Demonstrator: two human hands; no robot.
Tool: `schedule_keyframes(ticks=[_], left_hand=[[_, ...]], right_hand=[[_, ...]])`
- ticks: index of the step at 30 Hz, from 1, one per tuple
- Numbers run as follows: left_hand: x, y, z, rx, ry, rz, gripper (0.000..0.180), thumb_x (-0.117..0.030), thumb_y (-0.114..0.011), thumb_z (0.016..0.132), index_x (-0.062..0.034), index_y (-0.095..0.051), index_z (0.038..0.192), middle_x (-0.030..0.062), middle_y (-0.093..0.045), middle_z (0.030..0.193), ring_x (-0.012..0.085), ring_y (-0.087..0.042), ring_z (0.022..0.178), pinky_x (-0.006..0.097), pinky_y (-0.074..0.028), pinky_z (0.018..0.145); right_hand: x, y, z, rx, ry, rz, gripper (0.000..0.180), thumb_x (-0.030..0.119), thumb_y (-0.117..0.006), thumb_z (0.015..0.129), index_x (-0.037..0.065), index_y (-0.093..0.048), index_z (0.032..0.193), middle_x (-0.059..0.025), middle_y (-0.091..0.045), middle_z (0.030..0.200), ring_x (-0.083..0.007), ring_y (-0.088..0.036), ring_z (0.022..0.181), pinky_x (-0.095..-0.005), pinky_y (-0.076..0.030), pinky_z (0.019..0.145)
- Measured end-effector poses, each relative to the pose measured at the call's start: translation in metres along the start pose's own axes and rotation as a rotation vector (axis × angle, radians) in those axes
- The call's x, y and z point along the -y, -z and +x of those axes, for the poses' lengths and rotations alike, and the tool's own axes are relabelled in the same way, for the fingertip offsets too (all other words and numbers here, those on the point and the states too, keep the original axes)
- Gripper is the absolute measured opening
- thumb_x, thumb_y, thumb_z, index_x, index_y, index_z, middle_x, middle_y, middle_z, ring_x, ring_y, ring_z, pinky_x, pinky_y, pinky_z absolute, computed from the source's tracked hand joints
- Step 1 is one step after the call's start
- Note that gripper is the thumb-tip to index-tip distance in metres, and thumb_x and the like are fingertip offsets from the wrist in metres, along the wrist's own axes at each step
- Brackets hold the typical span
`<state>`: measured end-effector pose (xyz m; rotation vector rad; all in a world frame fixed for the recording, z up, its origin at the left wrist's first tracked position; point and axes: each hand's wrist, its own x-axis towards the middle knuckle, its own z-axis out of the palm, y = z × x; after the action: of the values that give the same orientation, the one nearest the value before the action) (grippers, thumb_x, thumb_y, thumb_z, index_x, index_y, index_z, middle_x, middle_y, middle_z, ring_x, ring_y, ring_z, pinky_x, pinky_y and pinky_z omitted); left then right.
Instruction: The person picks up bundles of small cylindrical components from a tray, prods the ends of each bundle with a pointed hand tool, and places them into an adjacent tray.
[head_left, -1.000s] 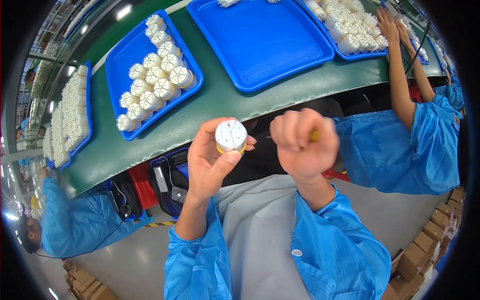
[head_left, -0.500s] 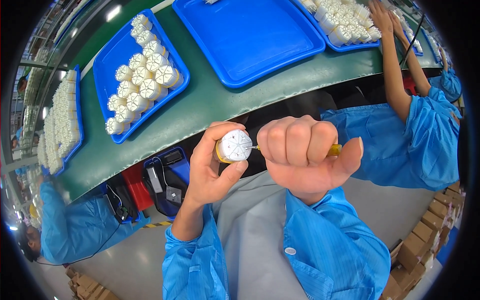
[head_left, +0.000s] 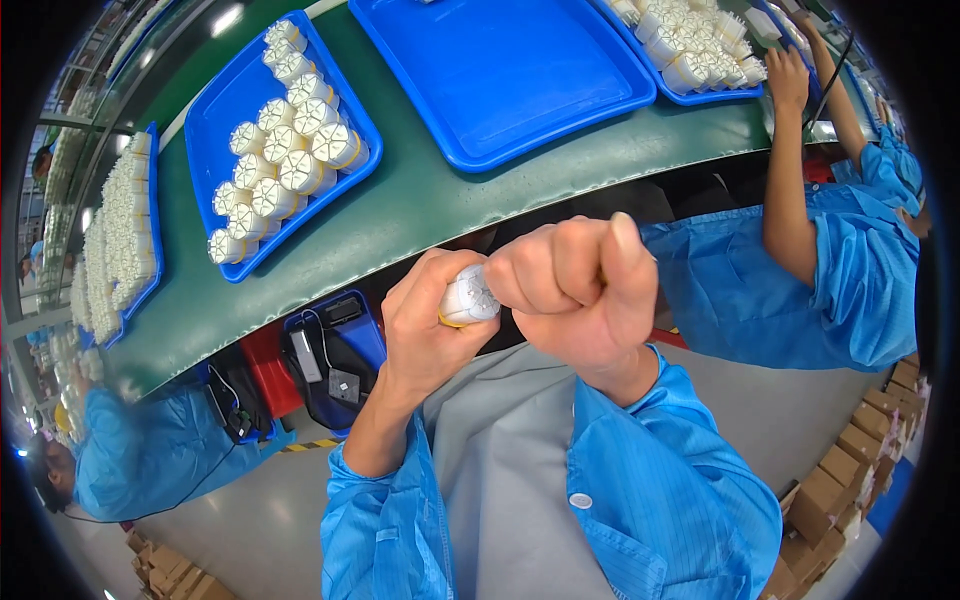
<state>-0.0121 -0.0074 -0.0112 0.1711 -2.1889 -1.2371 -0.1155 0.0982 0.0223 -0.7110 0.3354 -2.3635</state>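
Gripping of one white cylinder (head_left: 470,294) by the left hand (head_left: 422,318) is observed, above the wearer's lap and in front of the near edge of the table. The cylinder is held tilted, its end face with radial lines turned toward the right; a yellow band is seen at its lower side. The left fingers are curled around its far side and the thumb is pressed along the near side; the wrist is bent slightly inward.

The right hand (head_left: 578,300) is closed into a fist, knuckles toward the cylinder and thumb raised at the outer side. Whether anything is enclosed by it cannot be told. Fist and end face are overlapped in this view; contact cannot be confirmed. Both forearms are brought up from the lower edge in blue sleeves (head_left: 665,480).

Counts: on the green table (head_left: 420,222), four blue trays are noted in the nearer row. In the second tray from the left (head_left: 225,120), about fifteen white cylinders (head_left: 300,172) are counted. The third tray (head_left: 510,80) is placed centrally. The first (head_left: 150,285) and fourth (head_left: 700,98) are heaped with white pieces too crowded for counting. Two hands of a co-worker (head_left: 788,82) are seen near the fourth.
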Motion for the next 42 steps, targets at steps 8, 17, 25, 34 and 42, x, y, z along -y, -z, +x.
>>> schedule_keyframes(ticks=[8, 17, 25, 34, 42], left_hand=[[-0.001, 0.037, 0.000, 0.004, 0.239, -0.238, 0.052, -0.004, -0.072, 0.076, -0.0017, -0.050, 0.124, 0.0080, -0.060, 0.103, 0.0137, -0.059, 0.082, 0.024, -0.047, 0.072], [0.039, 0.206, 0.077, -0.379, 0.239, 0.160, 0.037, -0.016, -0.070, 0.085, 0.0014, -0.058, 0.116, 0.0075, -0.063, 0.101, 0.0134, -0.059, 0.088, 0.028, -0.049, 0.080], [0.079, 0.247, 0.079, 0.102, 0.559, 0.574, 0.037, -0.031, -0.063, 0.091, -0.0026, -0.065, 0.115, 0.0097, -0.066, 0.092, 0.0162, -0.058, 0.081, 0.030, -0.048, 0.076], [0.088, 0.242, 0.062, -0.069, 0.491, 0.512, 0.042, -0.029, -0.059, 0.095, -0.0010, -0.060, 0.127, 0.0121, -0.065, 0.112, 0.0154, -0.059, 0.091, 0.030, -0.048, 0.079], [0.036, 0.178, 0.018, -0.596, 0.133, 0.415, 0.027, -0.013, -0.059, 0.092, -0.0004, -0.061, 0.117, 0.0084, -0.059, 0.116, 0.0140, -0.056, 0.091, 0.027, -0.044, 0.077]], right_hand=[[0.004, 0.001, 0.011, -0.057, 0.047, 0.016, 0.052, 0.042, -0.025, 0.105, 0.013, -0.033, 0.063, 0.0011, -0.032, 0.054, -0.0132, -0.025, 0.049, -0.0312, -0.025, 0.050], [0.006, 0.023, -0.002, -0.171, 0.029, -0.090, 0.048, 0.037, -0.030, 0.104, 0.013, -0.032, 0.062, 0.0017, -0.032, 0.052, -0.0109, -0.027, 0.046, -0.0290, -0.024, 0.048], [0.014, 0.030, -0.002, -0.233, 0.040, -0.126, 0.047, 0.035, -0.030, 0.104, 0.013, -0.033, 0.062, 0.0014, -0.033, 0.052, -0.0111, -0.027, 0.046, -0.0285, -0.024, 0.047], [0.035, 0.030, 0.106, -0.060, 0.084, -1.113, 0.031, 0.018, -0.058, 0.093, 0.003, -0.050, 0.068, 0.0004, -0.046, 0.061, -0.0095, -0.042, 0.056, -0.0252, -0.032, 0.052], [0.002, 0.112, 0.260, 0.172, 0.155, -2.295, 0.033, 0.021, -0.065, 0.079, 0.011, -0.065, 0.111, -0.0092, -0.065, 0.116, -0.0319, -0.064, 0.101, -0.0425, -0.052, 0.085]])
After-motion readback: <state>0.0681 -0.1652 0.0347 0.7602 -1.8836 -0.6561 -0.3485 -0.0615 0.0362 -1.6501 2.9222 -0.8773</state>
